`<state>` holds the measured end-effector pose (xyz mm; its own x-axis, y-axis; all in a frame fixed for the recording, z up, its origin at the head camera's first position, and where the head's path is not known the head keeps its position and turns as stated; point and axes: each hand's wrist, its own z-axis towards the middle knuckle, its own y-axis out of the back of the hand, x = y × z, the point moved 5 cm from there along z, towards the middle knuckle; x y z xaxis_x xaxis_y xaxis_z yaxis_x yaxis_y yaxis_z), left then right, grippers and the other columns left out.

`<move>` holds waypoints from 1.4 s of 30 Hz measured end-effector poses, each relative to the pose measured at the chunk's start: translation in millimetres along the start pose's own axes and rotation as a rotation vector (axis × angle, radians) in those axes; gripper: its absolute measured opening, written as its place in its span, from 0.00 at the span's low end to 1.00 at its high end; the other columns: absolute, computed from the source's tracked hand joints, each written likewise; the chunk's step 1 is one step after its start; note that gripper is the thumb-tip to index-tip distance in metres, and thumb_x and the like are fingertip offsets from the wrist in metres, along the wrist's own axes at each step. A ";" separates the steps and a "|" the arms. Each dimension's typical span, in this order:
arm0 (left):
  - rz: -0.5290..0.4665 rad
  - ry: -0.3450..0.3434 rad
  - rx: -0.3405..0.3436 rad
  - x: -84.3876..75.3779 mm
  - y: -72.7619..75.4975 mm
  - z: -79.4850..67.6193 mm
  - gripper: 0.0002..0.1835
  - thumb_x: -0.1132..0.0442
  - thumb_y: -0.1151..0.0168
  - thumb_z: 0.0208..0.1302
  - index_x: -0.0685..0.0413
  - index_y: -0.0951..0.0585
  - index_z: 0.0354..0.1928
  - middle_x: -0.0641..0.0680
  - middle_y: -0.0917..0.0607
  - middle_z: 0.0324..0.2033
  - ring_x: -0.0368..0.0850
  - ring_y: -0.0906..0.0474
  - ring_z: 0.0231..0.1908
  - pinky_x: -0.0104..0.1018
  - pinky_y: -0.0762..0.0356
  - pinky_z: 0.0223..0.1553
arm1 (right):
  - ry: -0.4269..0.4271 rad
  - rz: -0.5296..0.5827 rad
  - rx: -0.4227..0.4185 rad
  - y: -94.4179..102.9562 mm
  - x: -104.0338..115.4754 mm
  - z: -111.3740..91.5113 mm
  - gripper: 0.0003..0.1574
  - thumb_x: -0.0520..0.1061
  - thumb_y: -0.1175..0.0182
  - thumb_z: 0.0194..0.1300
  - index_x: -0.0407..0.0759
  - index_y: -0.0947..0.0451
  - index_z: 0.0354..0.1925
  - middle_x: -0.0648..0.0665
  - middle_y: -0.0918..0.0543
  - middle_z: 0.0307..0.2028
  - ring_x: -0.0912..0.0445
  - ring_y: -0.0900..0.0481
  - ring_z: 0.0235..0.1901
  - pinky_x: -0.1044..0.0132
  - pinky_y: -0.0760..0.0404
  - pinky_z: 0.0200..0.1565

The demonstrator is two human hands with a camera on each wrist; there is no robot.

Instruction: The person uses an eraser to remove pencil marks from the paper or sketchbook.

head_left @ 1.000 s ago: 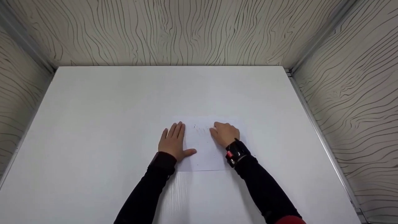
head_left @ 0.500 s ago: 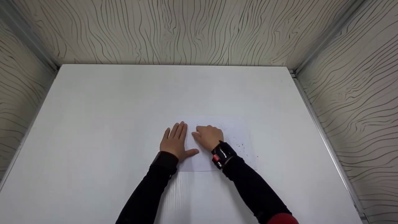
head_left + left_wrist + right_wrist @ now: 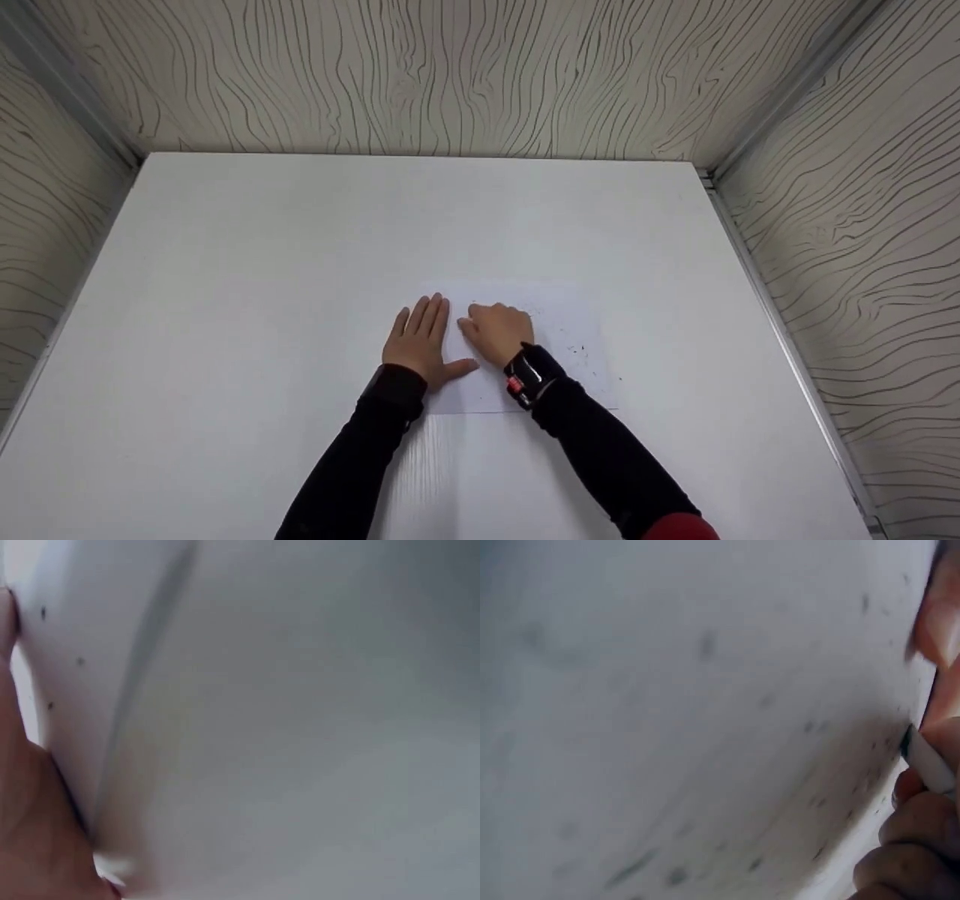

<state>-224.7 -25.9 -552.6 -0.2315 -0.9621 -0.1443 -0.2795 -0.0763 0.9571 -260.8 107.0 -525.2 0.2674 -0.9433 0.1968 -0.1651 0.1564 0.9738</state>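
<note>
A white sheet of paper point(image 3: 491, 397) lies on the white table, dotted with dark crumbs point(image 3: 577, 349), mostly toward its right side. My left hand point(image 3: 420, 349) rests flat over the sheet's left edge, fingers straight and thumb stretched out to the right. Just right of it, my right hand point(image 3: 500, 330) is over the upper middle of the paper with its fingers curled. The right wrist view shows a white eraser point(image 3: 932, 769) pinched in those fingers, its darkened tip at the paper. From above, the right hand hides the eraser.
The white tabletop point(image 3: 300, 247) extends around the sheet on all sides. A wall panel with wavy lines point(image 3: 420, 82) rises behind the table, and similar panels stand left and right. One small dark crumb point(image 3: 620, 379) sits just off the paper's right edge.
My right hand has slid left across the paper, close to the left hand, uncovering crumbs on the right part of the sheet. The left hand stays in place.
</note>
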 end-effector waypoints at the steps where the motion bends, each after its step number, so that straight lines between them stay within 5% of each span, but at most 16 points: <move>1: -0.001 -0.001 0.000 -0.1 2.5 -0.7 0.59 0.20 0.56 0.56 0.49 0.58 0.78 0.50 0.57 0.78 0.47 0.63 0.78 0.47 0.62 0.77 | -0.005 0.002 0.000 0.8 -4.6 -0.3 0.22 0.60 0.49 0.72 0.46 0.20 0.33 0.47 0.20 0.22 0.52 0.23 0.23 0.60 0.26 0.25; 10: -0.028 0.012 -0.024 -1.4 12.9 -7.0 0.57 0.23 0.50 0.57 0.52 0.53 0.78 0.53 0.52 0.78 0.49 0.58 0.78 0.49 0.58 0.77 | -0.165 0.019 -0.067 18.0 -69.9 -5.6 0.26 0.55 0.47 0.72 0.46 0.35 0.20 0.51 0.38 0.15 0.55 0.37 0.18 0.65 0.41 0.22; 18: -0.009 -0.075 -0.226 -12.0 13.9 -11.4 0.44 0.37 0.42 0.64 0.58 0.38 0.73 0.56 0.37 0.73 0.52 0.44 0.74 0.47 0.44 0.74 | -0.092 0.055 -0.118 25.8 -49.8 -1.2 0.25 0.58 0.47 0.72 0.44 0.30 0.23 0.50 0.34 0.15 0.55 0.34 0.18 0.64 0.39 0.20; 24: -0.037 -0.158 -0.315 -19.6 13.2 -17.2 0.38 0.44 0.37 0.63 0.60 0.31 0.68 0.58 0.28 0.68 0.52 0.33 0.69 0.43 0.34 0.69 | -0.056 0.066 -0.039 13.8 -26.0 2.3 0.22 0.58 0.49 0.72 0.44 0.24 0.30 0.47 0.26 0.19 0.53 0.28 0.21 0.61 0.30 0.24; 31: -0.019 -0.185 -0.325 -25.3 10.0 -15.9 0.37 0.43 0.41 0.66 0.59 0.33 0.69 0.58 0.30 0.69 0.53 0.35 0.70 0.44 0.36 0.70 | -0.062 0.083 0.014 6.0 -29.3 -0.6 0.21 0.59 0.48 0.71 0.46 0.20 0.36 0.44 0.17 0.27 0.50 0.21 0.26 0.57 0.23 0.30; 38: -0.003 -0.169 -0.302 -26.7 10.6 -13.2 0.38 0.44 0.40 0.65 0.58 0.33 0.70 0.57 0.32 0.70 0.52 0.36 0.70 0.44 0.36 0.70 | -0.169 0.056 0.003 21.1 -61.4 -4.1 0.19 0.56 0.46 0.71 0.45 0.23 0.31 0.46 0.23 0.22 0.53 0.28 0.23 0.63 0.33 0.26; 42: 0.026 -0.165 -0.314 -26.3 10.0 -15.5 0.37 0.44 0.39 0.65 0.58 0.32 0.69 0.57 0.30 0.69 0.52 0.35 0.70 0.44 0.34 0.69 | -0.111 0.049 -0.017 21.2 -47.1 -0.8 0.19 0.55 0.46 0.71 0.44 0.23 0.31 0.45 0.21 0.22 0.52 0.25 0.23 0.61 0.29 0.26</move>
<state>-206.9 -5.4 -535.4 -0.3891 -0.9116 -0.1327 0.0227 -0.1535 0.9879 -276.1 154.9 -513.7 0.1522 -0.9608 0.2317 -0.1589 0.2076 0.9652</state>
